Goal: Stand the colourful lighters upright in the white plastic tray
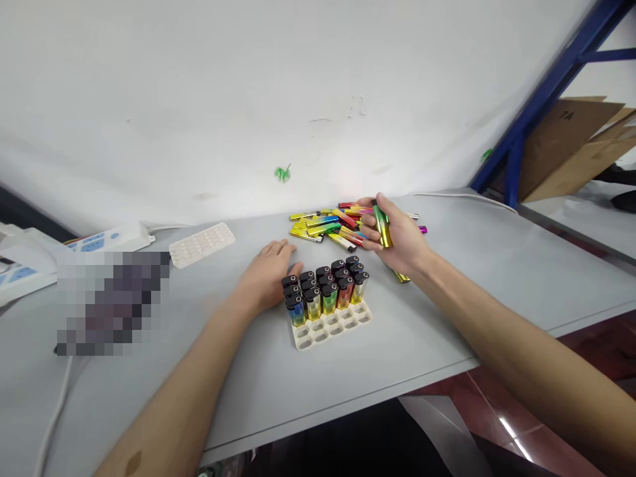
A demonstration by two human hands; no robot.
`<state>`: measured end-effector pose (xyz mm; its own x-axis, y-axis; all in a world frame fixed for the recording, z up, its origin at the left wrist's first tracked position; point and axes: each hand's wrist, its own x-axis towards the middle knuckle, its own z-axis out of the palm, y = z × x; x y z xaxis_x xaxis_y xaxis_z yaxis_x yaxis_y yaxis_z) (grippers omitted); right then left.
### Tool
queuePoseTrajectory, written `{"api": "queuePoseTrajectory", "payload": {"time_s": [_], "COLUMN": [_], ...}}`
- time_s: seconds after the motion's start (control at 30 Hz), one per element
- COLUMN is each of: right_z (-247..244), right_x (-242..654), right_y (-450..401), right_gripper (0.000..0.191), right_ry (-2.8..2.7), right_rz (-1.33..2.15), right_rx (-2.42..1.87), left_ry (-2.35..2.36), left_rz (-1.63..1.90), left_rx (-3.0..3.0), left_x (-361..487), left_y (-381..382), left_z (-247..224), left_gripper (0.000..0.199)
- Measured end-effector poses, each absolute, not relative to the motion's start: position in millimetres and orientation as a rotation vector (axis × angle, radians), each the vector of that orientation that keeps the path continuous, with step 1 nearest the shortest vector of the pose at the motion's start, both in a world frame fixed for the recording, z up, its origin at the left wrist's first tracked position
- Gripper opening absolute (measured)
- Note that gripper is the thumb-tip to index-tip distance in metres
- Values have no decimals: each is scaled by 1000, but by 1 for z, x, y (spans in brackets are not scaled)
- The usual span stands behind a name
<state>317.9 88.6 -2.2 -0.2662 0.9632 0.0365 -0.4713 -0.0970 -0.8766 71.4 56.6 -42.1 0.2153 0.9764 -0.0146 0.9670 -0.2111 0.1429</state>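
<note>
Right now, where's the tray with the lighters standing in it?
In the head view, the tray sits just below centre on the grey table, right of your left hand and closer to you than the loose pile of lighters.

Head cam faces fwd/down, desk close.

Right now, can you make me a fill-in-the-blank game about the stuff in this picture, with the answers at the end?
The green-and-gold lighter is in the person's ____ hand.
The upright lighters in the nearer tray have ____ tops.
The nearest row of them counts ____.
The metal frame is painted ____.

Missing words: right; black; five; blue.
</note>
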Motion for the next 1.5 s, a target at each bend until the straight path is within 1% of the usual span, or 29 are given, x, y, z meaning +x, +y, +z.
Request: {"api": "queuePoseTrajectory", "payload": {"time_s": [0.1,0.23,0.4,0.57,0.63,0.7,0.87,1.07,1.33,1.5], "right_z": [0,-3,-4,-1,-3,-5,-8,-8,-9,-9], "right_x": [320,320,316,318,319,318,309,305,304,303], "right_y": [88,91,90,87,88,88,83,80,80,80], "right_gripper": [28,42,34,44,51,54,48,45,53,45], "right_ry": [-978,-1009,-1038,-1105,-1106,-1112,-1145,-1181,-1182,-1205], "right_rz": [1623,1654,1614,1675,1715,1730,1697,1703,1693,1695], "right_rx": [-648,-695,-666,-641,-676,-741,-894,-945,-922,-959], "left_ry": [1891,1897,1895,1886,1887,1886,1884,1881,1879,1894], "left_rz": [116,115,109,141,151,147,153,190,179,143], "left_rx": [2352,2360,2360,2374,2372,2374,2377,2360,2352,2355], "left_x": [71,71,71,70,69,68,68,69,69,69], "left_y": [57,57,57,57,57,58,58,58,57,57], "left_z": [-42,-43,-42,-44,-46,-47,-47,-46,-44,-45], "left_gripper": [57,58,58,56,55,55,56,53,55,57]}}
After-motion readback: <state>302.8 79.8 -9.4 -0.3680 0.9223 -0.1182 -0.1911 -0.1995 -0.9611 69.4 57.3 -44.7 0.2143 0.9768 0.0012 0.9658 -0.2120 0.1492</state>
